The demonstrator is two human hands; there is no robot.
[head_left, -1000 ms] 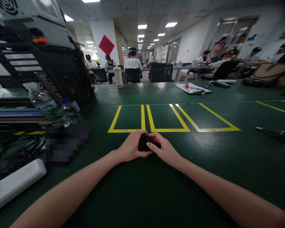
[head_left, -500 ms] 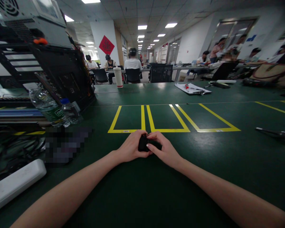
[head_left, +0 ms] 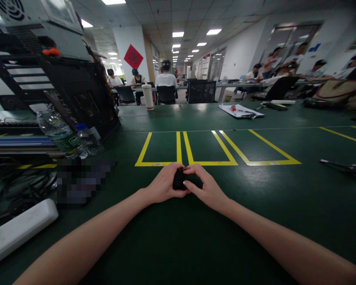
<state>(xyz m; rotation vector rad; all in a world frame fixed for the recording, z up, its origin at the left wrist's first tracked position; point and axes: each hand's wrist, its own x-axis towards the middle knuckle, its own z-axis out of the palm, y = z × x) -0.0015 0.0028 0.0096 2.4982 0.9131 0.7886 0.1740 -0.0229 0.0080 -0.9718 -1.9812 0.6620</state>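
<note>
Both my hands meet over the green table (head_left: 178,245), around a small black object (head_left: 178,180) whose exact kind I cannot make out. My left hand (head_left: 163,183) is wrapped about its left side, fingers beyond it and thumb on the near side. From the right, my right hand (head_left: 207,186) pinches at the same object with thumb and fingertips. The fingers cover much of its outline. Just beyond the hands, yellow tape (head_left: 210,162) marks out several box shapes on the table.
Left are a white power strip (head_left: 23,229), tangled black cables (head_left: 14,186), plastic bottles (head_left: 59,132) and an open computer case (head_left: 86,103). A white cup (head_left: 148,97) and a clipboard (head_left: 240,111) stand farther back. A dark pen-like tool (head_left: 344,167) lies right. People sit beyond.
My hands stay in nearly the same place. The right hand's fingers have shifted very slightly, and less black shows inside their curl.
</note>
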